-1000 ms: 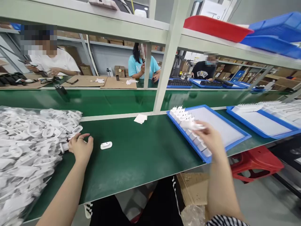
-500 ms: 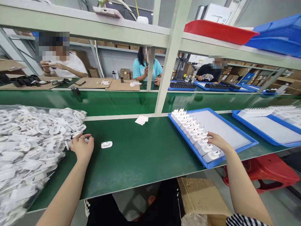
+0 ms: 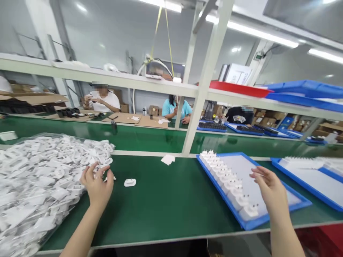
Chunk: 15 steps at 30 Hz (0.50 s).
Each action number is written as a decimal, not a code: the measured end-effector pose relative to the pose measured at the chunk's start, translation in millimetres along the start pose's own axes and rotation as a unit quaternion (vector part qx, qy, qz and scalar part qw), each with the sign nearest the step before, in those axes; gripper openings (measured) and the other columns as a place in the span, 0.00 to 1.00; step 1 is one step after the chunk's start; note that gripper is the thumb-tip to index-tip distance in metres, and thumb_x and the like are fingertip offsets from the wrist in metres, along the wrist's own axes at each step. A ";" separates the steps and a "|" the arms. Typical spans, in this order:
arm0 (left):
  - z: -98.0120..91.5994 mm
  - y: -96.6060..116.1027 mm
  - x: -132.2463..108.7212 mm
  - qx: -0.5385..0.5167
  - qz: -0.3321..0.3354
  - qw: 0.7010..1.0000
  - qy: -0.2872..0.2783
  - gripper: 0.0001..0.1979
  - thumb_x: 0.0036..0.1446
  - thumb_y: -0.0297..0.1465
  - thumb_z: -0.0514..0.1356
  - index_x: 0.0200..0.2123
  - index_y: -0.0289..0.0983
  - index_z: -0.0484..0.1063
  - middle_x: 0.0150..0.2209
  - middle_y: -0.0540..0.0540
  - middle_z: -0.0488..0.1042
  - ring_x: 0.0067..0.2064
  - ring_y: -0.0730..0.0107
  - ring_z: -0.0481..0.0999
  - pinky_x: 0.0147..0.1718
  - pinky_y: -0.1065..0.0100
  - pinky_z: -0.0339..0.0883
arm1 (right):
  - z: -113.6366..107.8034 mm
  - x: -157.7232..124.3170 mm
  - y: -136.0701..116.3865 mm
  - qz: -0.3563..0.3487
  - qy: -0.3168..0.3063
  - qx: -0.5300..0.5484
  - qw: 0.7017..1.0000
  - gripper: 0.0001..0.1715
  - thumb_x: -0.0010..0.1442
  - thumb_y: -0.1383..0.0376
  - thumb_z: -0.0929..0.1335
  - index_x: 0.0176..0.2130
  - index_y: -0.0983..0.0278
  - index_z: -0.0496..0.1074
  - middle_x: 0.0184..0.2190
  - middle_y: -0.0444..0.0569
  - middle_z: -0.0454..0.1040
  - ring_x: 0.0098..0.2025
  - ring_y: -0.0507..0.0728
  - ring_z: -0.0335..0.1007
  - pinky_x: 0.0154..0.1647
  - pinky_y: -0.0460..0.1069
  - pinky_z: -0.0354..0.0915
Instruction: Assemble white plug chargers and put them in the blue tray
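My left hand (image 3: 98,187) is at the right edge of a big heap of white plastic parts (image 3: 48,175) on a clear bag. Its fingers are spread and curved, and I see nothing gripped in them. A little white shows behind its fingertips. Just right of that hand, a single white oval part (image 3: 130,182) lies on the green table. My right hand (image 3: 272,191) hovers over a blue-rimmed tray (image 3: 297,203), fingers loosely apart and holding nothing I can see. White plug adapters (image 3: 227,184) with pins up stand in a row along the tray's left side.
White paper slips (image 3: 168,159) lie by the rail. A second blue-rimmed tray (image 3: 318,191) with white adapters is at right. A white post (image 3: 206,78) rises from the table's back. Across the bench, several people (image 3: 177,110) sit at work.
The view has tilted up. My right hand has moved off the row of adapters to the right. My left hand's fingers have spread wider beside the heap.
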<state>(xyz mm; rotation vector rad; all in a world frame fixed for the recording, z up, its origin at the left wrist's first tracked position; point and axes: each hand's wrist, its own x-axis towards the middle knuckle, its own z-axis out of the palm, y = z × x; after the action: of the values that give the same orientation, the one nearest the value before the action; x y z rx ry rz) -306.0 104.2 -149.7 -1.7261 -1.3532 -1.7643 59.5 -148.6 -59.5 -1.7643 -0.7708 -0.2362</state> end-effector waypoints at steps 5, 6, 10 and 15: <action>-36.1 2.4 -44.3 0.138 -0.027 0.979 -0.150 0.19 0.51 0.37 0.44 0.39 0.32 0.67 0.51 0.37 0.52 0.54 0.53 0.45 0.45 0.48 0.43 | 109.1 -39.5 -49.6 -0.225 -0.373 -0.087 0.896 0.30 0.52 0.52 0.54 0.51 0.64 0.54 0.52 0.49 0.52 0.54 0.56 0.46 0.52 0.53 0.46; -37.0 -1.1 -54.6 0.179 -0.062 0.955 -0.227 0.20 0.50 0.38 0.45 0.42 0.34 0.65 0.52 0.37 0.50 0.54 0.51 0.44 0.43 0.44 0.41 | 135.8 -43.4 -54.1 -0.242 -0.412 -0.123 0.870 0.32 0.53 0.53 0.53 0.54 0.64 0.49 0.54 0.48 0.48 0.55 0.55 0.41 0.53 0.53 0.45; -32.9 -13.0 -73.7 0.231 -0.124 0.840 -0.474 0.25 0.50 0.40 0.44 0.51 0.38 0.55 0.55 0.42 0.46 0.55 0.52 0.41 0.41 0.40 0.38 | 220.8 -51.5 -48.4 -0.260 -0.394 -0.292 0.832 0.36 0.53 0.55 0.54 0.56 0.70 0.41 0.54 0.50 0.46 0.56 0.60 0.32 0.52 0.60 0.39; -44.5 -3.0 -65.1 0.184 -0.132 0.838 -0.496 0.27 0.50 0.40 0.42 0.52 0.35 0.53 0.55 0.40 0.44 0.56 0.54 0.39 0.45 0.43 0.33 | 254.0 -60.2 2.2 -0.293 -0.349 -0.343 0.822 0.36 0.50 0.52 0.52 0.54 0.68 0.49 0.50 0.59 0.54 0.53 0.64 0.45 0.46 0.64 0.46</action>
<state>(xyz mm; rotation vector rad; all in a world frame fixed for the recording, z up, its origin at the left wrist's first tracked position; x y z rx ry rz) -320.7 46.6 -201.5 -2.3722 -2.2102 -0.5030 -41.0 60.5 -179.0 -2.2636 -1.9679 -0.2991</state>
